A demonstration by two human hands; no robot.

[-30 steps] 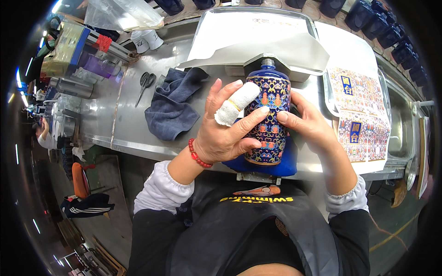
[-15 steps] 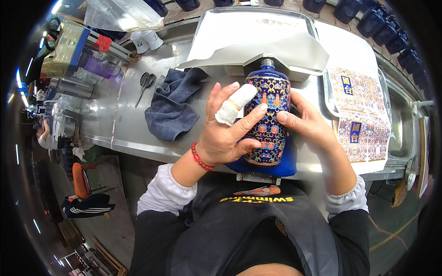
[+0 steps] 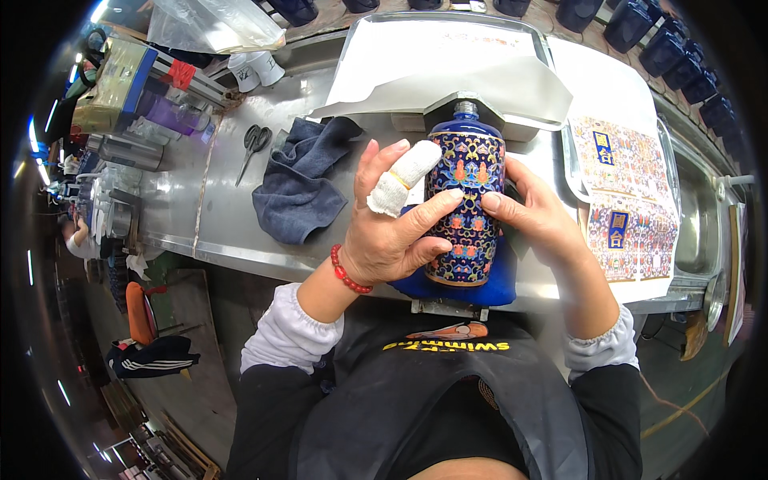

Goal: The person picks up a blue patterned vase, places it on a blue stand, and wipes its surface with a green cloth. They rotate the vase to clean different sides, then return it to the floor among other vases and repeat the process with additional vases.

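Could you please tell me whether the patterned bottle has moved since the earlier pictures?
No, the bottle shows no visible shift in any direction, judged against the scissors.

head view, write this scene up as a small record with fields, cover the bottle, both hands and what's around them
Object: blue patterned bottle, neck toward the top of the picture
Left: left hand spread, index fingertip on the bottle's front; white wrap on the middle finger
Right: right hand along the bottle's right side, thumb on its front
Left of bottle: dark cloth, black scissors
Right of bottle: patterned sheets
Surface: metal table
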